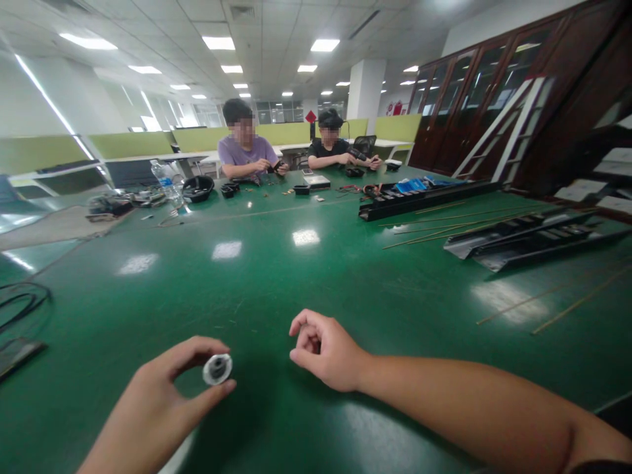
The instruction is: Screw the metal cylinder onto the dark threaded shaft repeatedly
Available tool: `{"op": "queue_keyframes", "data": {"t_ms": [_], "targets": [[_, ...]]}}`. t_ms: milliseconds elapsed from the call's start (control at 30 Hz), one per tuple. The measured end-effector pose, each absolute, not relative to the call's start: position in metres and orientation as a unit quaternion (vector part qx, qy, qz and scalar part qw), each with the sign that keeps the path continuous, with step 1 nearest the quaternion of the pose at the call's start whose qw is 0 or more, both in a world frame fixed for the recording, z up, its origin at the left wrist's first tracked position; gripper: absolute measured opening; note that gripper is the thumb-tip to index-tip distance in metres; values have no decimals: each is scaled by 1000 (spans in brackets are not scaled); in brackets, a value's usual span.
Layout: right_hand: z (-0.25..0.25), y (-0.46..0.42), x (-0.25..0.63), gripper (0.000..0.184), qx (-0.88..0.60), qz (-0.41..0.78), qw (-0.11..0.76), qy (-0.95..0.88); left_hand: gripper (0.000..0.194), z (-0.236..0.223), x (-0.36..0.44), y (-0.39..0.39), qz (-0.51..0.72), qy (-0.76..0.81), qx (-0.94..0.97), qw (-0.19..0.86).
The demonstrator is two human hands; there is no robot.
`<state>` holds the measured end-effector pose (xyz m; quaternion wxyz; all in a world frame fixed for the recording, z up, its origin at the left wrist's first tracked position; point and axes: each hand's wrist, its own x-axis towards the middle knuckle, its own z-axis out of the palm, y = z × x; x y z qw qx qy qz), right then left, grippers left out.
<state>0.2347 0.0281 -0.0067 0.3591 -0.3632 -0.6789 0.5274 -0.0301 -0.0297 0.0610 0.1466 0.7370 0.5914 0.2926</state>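
My left hand (165, 392) grips a small round piece with a white rim and a dark, hollow-looking centre (217, 370) between thumb and fingertips. The round end of this piece faces me, held a little above the green tabletop (276, 276); its exact kind I cannot make out. To its right, my right hand (332, 350) hovers over the table with fingers loosely curled. A gap shows between its thumb and index finger, and nothing is visible in it. The two hands are apart.
Black metal channels (513, 247) and thin brass-coloured rods (424, 238) lie at the right. Two people sit across the table handling small dark parts. A water bottle (162, 176), a black bowl (197, 189) and small trays stand far off. Black cable (22, 299) lies at left.
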Motion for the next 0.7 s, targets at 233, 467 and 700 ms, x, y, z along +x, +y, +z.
{"op": "queue_keyframes", "data": {"t_ms": [233, 467, 700], "targets": [[-10, 27, 234, 49, -352, 505, 347, -708, 20, 46, 28, 13, 251, 499, 792, 246], [-17, 32, 230, 27, -362, 493, 332, -718, 33, 18, 19, 6, 239, 515, 781, 259], [-18, 35, 232, 22, -382, 492, 310, -718, 38, 15, 20, 5, 258, 499, 795, 229]]}}
